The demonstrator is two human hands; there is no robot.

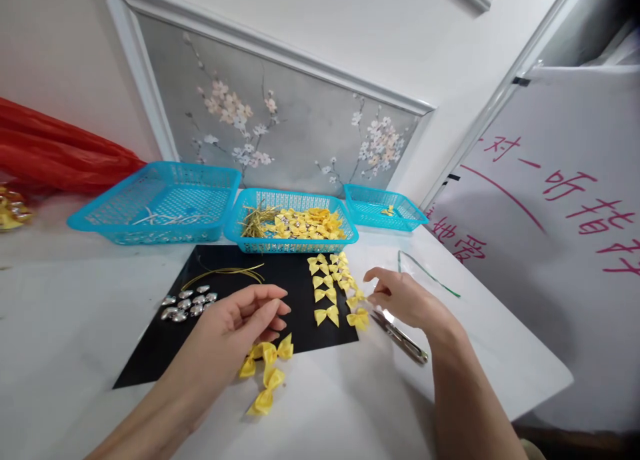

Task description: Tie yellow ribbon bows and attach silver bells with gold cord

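Observation:
My left hand hovers over the near edge of a black mat, fingers loosely curled and apart, holding nothing I can see. Just below it lie three yellow ribbon bows on the white table. My right hand reaches left towards a cluster of several yellow bows at the mat's right edge, fingers bent, fingertips close to a bow. Metal scissors lie partly under that hand. Silver heart-shaped pieces and gold wire strands lie on the mat's left side.
Three blue plastic baskets stand at the back: a big one on the left, a middle one with bows and gold wires, a small one on the right. A red plastic bag lies far left. A whiteboard leans at the right.

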